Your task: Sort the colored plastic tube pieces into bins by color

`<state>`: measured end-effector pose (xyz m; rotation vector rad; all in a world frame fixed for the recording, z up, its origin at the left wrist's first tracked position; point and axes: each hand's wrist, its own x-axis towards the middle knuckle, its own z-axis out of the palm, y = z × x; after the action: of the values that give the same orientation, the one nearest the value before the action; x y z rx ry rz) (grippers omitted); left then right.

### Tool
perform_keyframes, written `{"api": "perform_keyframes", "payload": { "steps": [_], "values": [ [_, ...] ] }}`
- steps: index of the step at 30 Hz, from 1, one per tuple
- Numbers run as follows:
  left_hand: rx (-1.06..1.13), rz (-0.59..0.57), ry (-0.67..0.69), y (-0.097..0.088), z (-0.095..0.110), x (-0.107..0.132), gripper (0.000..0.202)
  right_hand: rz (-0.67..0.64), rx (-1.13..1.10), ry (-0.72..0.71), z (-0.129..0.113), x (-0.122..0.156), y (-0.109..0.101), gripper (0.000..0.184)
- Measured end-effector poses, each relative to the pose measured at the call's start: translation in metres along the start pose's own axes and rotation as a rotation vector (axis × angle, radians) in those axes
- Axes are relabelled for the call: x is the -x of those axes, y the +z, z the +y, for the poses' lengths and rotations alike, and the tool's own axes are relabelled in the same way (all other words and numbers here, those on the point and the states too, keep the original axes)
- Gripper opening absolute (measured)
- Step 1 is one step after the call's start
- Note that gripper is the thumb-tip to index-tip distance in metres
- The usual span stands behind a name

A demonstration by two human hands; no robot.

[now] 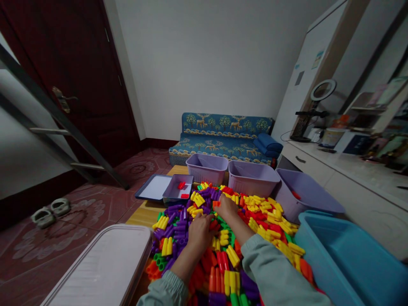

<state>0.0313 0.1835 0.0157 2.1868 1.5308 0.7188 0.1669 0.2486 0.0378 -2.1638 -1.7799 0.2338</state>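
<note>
A heap of plastic connector blocks [180, 227], made of short joined tubes in purple, yellow, red, orange and green, covers much of the table. My right hand [227, 208] reaches over its far middle, fingers closed on an orange connector block [216, 204]. Closer to me and to the left, my left hand [200, 231] rests on the heap beside purple and red blocks. Its fingers are bent, with thumb and fingertips apart; nothing shows gripped there, though the fingertips are partly hidden.
Purple bins [207, 172] line the table's far side. A blue bin [347, 255] stands at the right. Left of the heap are a small box [174, 196] with red blocks inside and a pale lid [105, 263]. A wooden table edge [143, 214] shows at left.
</note>
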Motion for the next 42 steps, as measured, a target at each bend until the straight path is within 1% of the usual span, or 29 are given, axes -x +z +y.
{"api": "perform_keyframes", "payload": {
  "steps": [2,3,4,6,7,8,10,12,14,16,18,20,24,26,27,29,32,37,40,42],
  "values": [
    [0.108,0.042,-0.02,0.001,-0.001,0.0,0.033,-0.017,-0.28,0.067,0.013,0.002,-0.003,0.016],
    [0.189,0.081,-0.038,0.002,-0.002,-0.002,0.029,-0.051,-0.477,0.091,0.019,0.005,-0.005,0.013],
    [0.295,0.126,-0.064,0.003,-0.002,-0.004,0.025,-0.101,-0.694,0.109,0.024,0.009,-0.008,0.016],
    [0.602,0.188,-0.159,0.003,0.0,-0.01,0.023,-0.202,-1.107,0.133,0.032,0.022,-0.014,0.024],
    [0.801,0.187,-0.213,0.003,0.001,-0.014,0.026,-0.237,-1.269,0.147,0.034,0.03,-0.018,0.026],
    [1.02,0.162,-0.261,0.003,0.004,-0.019,0.03,-0.264,-1.393,0.163,0.035,0.038,-0.022,0.027],
    [1.447,0.06,-0.326,0.001,0.009,-0.026,0.034,-0.297,-1.536,0.2,0.035,0.055,-0.027,0.03],
    [1.786,-0.063,-0.333,-0.002,0.013,-0.029,0.038,-0.325,-1.594,0.215,0.035,0.068,-0.03,0.031],
    [2.022,-0.176,-0.304,-0.005,0.015,-0.028,0.045,-0.331,-1.614,0.222,0.034,0.076,-0.029,0.032],
    [2.175,-0.254,-0.254,-0.006,0.015,-0.025,0.054,-0.307,-1.622,0.236,0.035,0.078,-0.028,0.033],
    [2.254,-0.29,-0.231,-0.005,0.014,-0.022,0.061,-0.264,-1.614,0.259,0.036,0.079,-0.026,0.035],
    [2.288,-0.307,-0.237,-0.001,0.012,-0.02,0.065,-0.223,-1.581,0.272,0.035,0.079,-0.026,0.037],
    [2.304,-0.307,-0.271,0.006,0.011,-0.019,0.069,-0.197,-1.513,0.234,0.033,0.083,-0.03,0.038],
    [2.303,-0.286,-0.29,0.007,0.012,-0.018,0.071,-0.187,-1.525,0.272,0.032,0.085,-0.033,0.039],
    [2.302,-0.271,-0.298,0.007,0.013,-0.018,0.072,-0.199,-1.55,0.299,0.032,0.086,-0.034,0.041],
    [2.296,-0.242,-0.311,0.006,0.014,-0.017,0.074,-0.265,-1.629,0.331,0.033,0.087,-0.037,0.046],
    [2.257,-0.192,-0.331,0.004,0.015,-0.015,0.072,-0.362,-1.721,0.3,0.034,0.087,-0.039,0.057],
    [2.226,-0.108,-0.358,0.005,0.01,-0.015,0.065,-0.377,-1.645,0.215,0.038,0.089,-0.036,0.074],
    [2.225,-0.088,-0.347,0.006,0.008,-0.016,0.065,-0.325,-1.553,0.178,0.04,0.089,-0.035,0.078],
    [2.21,-0.083,-0.312,0.005,0.009,-0.016,0.064,-0.232,-1.481,0.165,0.04,0.088,-0.035,0.075]
  ]
}}
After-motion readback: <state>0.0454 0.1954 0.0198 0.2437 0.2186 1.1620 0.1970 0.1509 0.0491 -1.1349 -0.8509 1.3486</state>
